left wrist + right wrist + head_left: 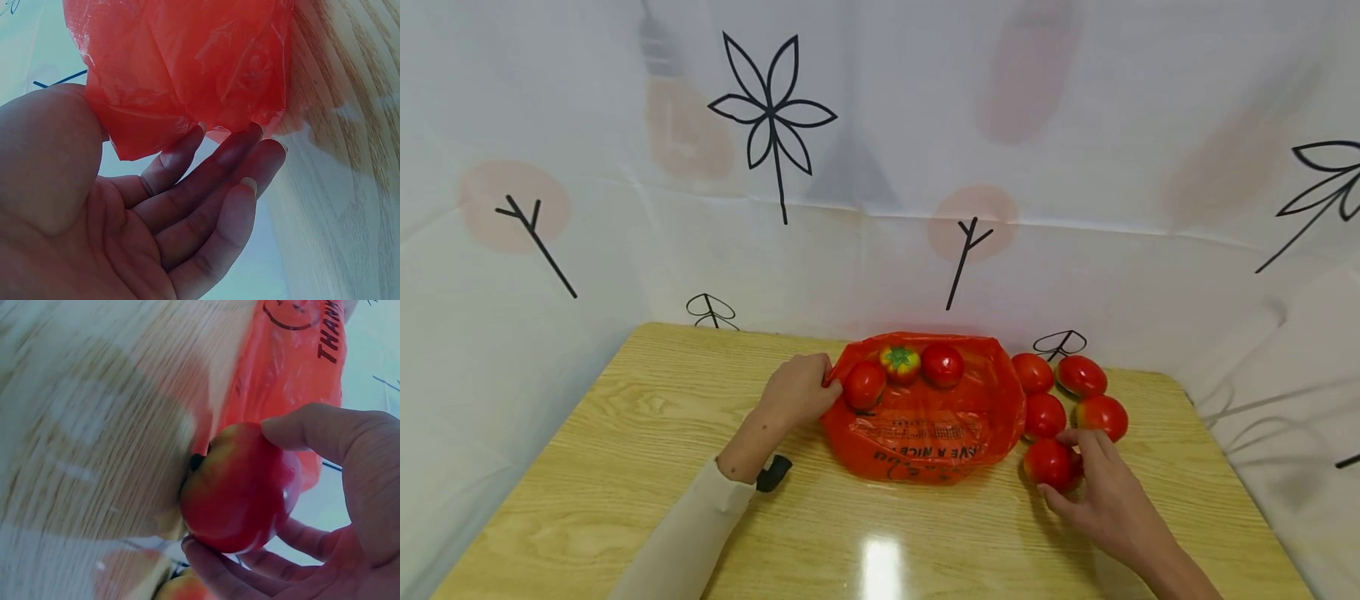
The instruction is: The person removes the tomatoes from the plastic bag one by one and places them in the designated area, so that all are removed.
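A red plastic bag [925, 475] with black print lies on the table, its mouth spread wide. Three tomatoes [942, 365] sit inside; one shows a green star-shaped top on yellow skin. My left hand [796, 390] pinches the bag's left rim between thumb and fingers, and the left wrist view shows the thin red film [187, 69] there. To the right of the bag, my right hand [1105, 492] grips the nearest red tomato [240, 490], thumb on one side and fingers on the other. Whether that tomato touches the table is hard to tell.
Several more glossy red tomatoes [1081, 377] are grouped just beyond my right hand, beside the bag's right wall. The wood-grain table [625, 433] ends at a white patterned cloth [865, 167] behind. A small black object [772, 473] shows beside my left wrist.
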Demonstrator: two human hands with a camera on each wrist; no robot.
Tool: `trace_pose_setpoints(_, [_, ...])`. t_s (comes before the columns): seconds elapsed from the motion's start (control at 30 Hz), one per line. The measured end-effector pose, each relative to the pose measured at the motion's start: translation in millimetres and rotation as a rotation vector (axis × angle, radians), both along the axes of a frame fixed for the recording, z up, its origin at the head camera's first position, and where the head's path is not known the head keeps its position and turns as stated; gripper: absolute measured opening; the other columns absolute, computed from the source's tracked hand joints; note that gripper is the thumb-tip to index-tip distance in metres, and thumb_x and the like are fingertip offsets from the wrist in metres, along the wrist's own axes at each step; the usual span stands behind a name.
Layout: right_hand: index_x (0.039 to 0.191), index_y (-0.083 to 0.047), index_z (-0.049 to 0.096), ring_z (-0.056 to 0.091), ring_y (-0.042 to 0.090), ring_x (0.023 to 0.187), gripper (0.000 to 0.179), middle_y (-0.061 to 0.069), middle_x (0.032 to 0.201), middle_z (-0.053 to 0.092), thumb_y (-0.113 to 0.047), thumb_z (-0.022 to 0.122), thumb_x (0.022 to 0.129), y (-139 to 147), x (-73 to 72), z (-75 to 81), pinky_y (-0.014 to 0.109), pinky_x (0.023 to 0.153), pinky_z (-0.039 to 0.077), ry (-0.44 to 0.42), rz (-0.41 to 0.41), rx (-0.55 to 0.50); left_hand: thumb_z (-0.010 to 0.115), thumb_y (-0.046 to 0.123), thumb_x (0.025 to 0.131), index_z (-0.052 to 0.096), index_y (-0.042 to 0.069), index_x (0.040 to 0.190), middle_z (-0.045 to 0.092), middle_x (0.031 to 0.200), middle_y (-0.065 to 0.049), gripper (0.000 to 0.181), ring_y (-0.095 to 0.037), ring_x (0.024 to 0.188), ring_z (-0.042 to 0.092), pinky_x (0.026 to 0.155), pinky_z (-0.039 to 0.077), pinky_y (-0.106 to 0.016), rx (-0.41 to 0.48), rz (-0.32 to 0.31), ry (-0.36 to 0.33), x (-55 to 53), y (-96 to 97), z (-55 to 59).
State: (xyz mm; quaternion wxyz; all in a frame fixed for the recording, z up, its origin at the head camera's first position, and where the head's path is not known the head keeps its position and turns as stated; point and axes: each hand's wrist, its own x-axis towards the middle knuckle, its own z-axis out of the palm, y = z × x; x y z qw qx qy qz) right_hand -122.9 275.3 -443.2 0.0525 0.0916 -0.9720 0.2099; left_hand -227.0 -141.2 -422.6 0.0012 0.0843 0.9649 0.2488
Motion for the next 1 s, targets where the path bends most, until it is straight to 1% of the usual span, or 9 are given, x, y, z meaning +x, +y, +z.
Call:
trace_pose_setpoints(0.3, [0.134,-0.001,0.05,0.057,0.027,0.1,0.076,0.016,0.122,0.055,-0.026,0.094,0.077,-1.7,0.5,2.1,0.028,0.072,0.056,-0.03,-0.002,0.016,0.068,0.018,0.097,0.059,0.01,0.082,0.053,0.063,-0.002,0.019,-0.018,0.054,0.05,0.05,0.036,-0.028,0.003,0.001,-0.005,0.8,-0.5,0.8])
trace_pose_setpoints(0.37, [0.134,-0.001,0.05,0.057,0.027,0.1,0.076,0.017,0.123,0.055,-0.026,0.094,0.077,-1.8,0.5,1.9,0.032,0.074,0.057,-0.028,0.001,0.021,0.068,0.018,0.097,0.059,0.01,0.082,0.053,0.063,-0.002,0.018,-0.018,0.054,0.05,0.05,0.036,-0.028,0.005,-0.001,-0.004,1.1,-0.3,1.0])
trace_pose_setpoints(0.5, [0.134,0.0,0.051,0.058,0.03,0.103,0.075,0.018,0.125,0.055,-0.025,0.094,0.077,-1.5,0.9,1.3,0.045,0.081,0.061,-0.012,0.011,0.021,0.068,0.018,0.097,0.059,0.01,0.082,0.053,0.063,-0.002,0.018,-0.018,0.053,0.05,0.049,0.036,-0.028,0.008,-0.005,0.0,1.7,0.2,1.6])
trace_pose_setpoints(0.57, [0.133,0.0,0.051,0.059,0.031,0.104,0.075,0.018,0.125,0.055,-0.025,0.094,0.077,-1.4,1.2,0.9,0.05,0.083,0.061,-0.003,0.018,0.021,0.067,0.018,0.097,0.06,0.01,0.083,0.053,0.063,-0.002,0.018,-0.018,0.053,0.05,0.049,0.036,-0.027,0.008,-0.005,-0.003,1.8,0.3,1.8])
trace_pose_setpoints(0.73, [0.133,0.0,0.053,0.059,0.03,0.104,0.074,0.016,0.126,0.056,-0.024,0.094,0.077,-3.0,2.6,1.1,0.051,0.085,0.061,0.017,0.027,0.028,0.067,0.018,0.098,0.059,0.01,0.083,0.053,0.063,-0.002,0.018,-0.018,0.053,0.05,0.05,0.036,-0.027,0.007,0.002,-0.016,1.8,0.6,2.0])
trace_pose_setpoints(0.9, [0.133,0.0,0.054,0.06,0.033,0.107,0.073,0.018,0.128,0.055,-0.024,0.094,0.077,-4.0,3.6,1.8,0.056,0.088,0.06,0.029,0.033,0.029,0.067,0.018,0.097,0.059,0.01,0.083,0.054,0.064,-0.002,0.018,-0.018,0.054,0.05,0.049,0.036,-0.027,0.004,0.007,-0.016,1.7,0.6,1.2])
trace_pose_setpoints(1.0, [0.134,0.0,0.053,0.06,0.034,0.106,0.075,0.019,0.128,0.055,-0.025,0.095,0.077,-5.1,4.9,3.9,0.057,0.087,0.06,0.047,0.035,0.034,0.067,0.019,0.097,0.059,0.01,0.083,0.054,0.064,-0.002,0.018,-0.018,0.054,0.05,0.05,0.036,-0.028,0.003,0.003,-0.012,1.8,0.9,1.2])
